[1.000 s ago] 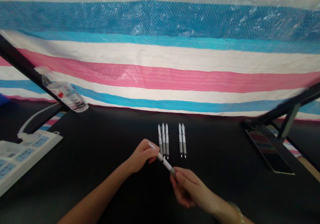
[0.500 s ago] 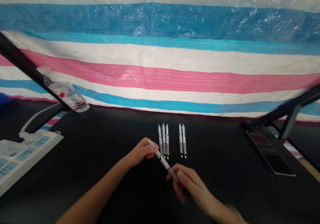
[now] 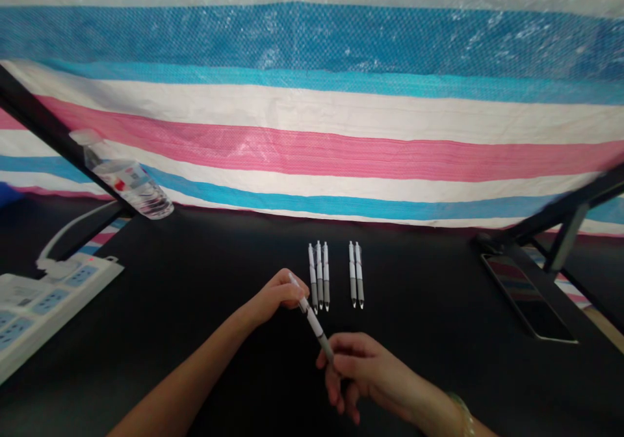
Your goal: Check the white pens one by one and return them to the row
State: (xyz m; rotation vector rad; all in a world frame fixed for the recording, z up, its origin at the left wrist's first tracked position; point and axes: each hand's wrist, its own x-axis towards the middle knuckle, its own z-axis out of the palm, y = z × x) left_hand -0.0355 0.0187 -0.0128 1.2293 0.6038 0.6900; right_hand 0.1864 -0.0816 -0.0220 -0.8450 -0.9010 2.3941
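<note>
Pen point(image 3: 312, 319) held aslant over the middle of the dark tabletop point(image 3: 414, 281), spanning the gap between the two hands. Its long axis runs from the white button end, toward the far left corner, down to the grey grip end, toward the near right. The left hand point(image 3: 273, 299) has thumb and fingers closed around the white upper part, the button poking out past them. The right hand point(image 3: 368, 362), nearer the person, pinches the grey end between thumb and forefinger, its other fingers loosely bent and holding nothing; the writing tip is hidden there, so I cannot tell whether it is out.

Beyond the held pen, toward the tabletop's far edge, lie three pens point(image 3: 320, 281) side by side, then two pens point(image 3: 359, 278) to their right, all pointing tip-first toward the person. The left hand is the nearer one to the three; whether it touches them is unclear.
</note>
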